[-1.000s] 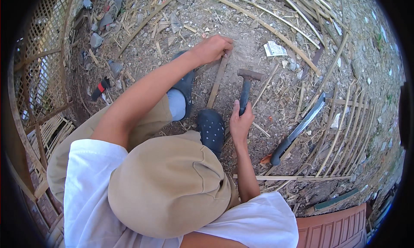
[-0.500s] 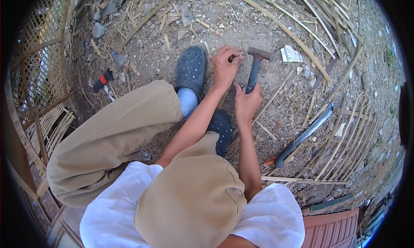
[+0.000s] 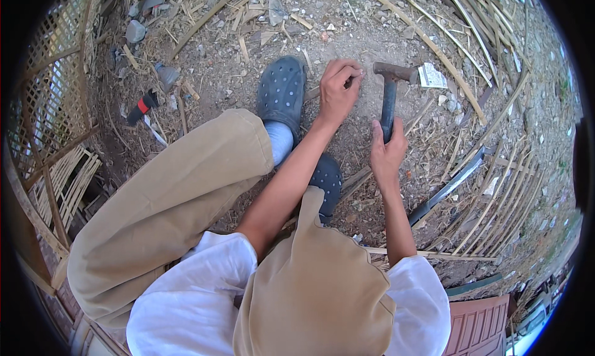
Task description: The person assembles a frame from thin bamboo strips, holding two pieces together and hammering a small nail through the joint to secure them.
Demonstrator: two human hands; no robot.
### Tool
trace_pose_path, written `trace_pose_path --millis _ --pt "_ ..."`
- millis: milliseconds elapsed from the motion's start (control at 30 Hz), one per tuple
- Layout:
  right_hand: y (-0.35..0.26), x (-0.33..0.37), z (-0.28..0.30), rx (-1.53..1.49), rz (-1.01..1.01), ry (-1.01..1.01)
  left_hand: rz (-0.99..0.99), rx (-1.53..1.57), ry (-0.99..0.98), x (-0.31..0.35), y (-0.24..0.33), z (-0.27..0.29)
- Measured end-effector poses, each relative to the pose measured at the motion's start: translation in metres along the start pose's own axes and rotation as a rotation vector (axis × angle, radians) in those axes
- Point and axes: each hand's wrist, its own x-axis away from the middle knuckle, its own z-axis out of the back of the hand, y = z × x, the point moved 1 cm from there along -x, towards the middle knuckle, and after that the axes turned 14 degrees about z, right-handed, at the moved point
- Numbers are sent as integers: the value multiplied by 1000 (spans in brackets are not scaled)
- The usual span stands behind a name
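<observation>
My right hand (image 3: 389, 150) is wrapped round the dark handle of a hammer (image 3: 388, 102). The hammer's rusty brown head points away from me, just above the dirt. To its left, my left hand (image 3: 338, 92) is closed in a pinch; whatever sits between the fingertips is too small and hidden to make out. A strip of wood (image 3: 312, 94) shows between that hand and my dark blue clog (image 3: 282, 91), running partly under both. My other clog (image 3: 326, 181) rests nearer to me, beside a wooden piece (image 3: 356, 181) on the ground.
On the right lies a long-bladed machete (image 3: 455, 181) beside a slatted bamboo frame (image 3: 496, 201). A red-and-black handled tool (image 3: 142, 107) lies at the left. Long bamboo strips (image 3: 427, 43) and a white printed scrap (image 3: 432, 76) lie farther off. Lattice panels (image 3: 52, 77) stand at the left edge.
My right hand has carried the hammer to the right, farther from my left hand. My left hand stays pinched near the clog. The whole view has shifted slightly.
</observation>
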Motion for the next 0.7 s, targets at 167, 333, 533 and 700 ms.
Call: trace_pose_path --millis 167,333,533,700 --pt "9 -1 8 65 145 -42 -79 -63 32 -2 0 4" --pt "-2 -2 9 55 178 -71 -58 -169 -6 0 -2 8" --pt "-10 6 8 25 96 5 -85 -87 1 1 -1 3" --pt "0 3 20 64 174 5 -128 -135 -30 0 -1 5"
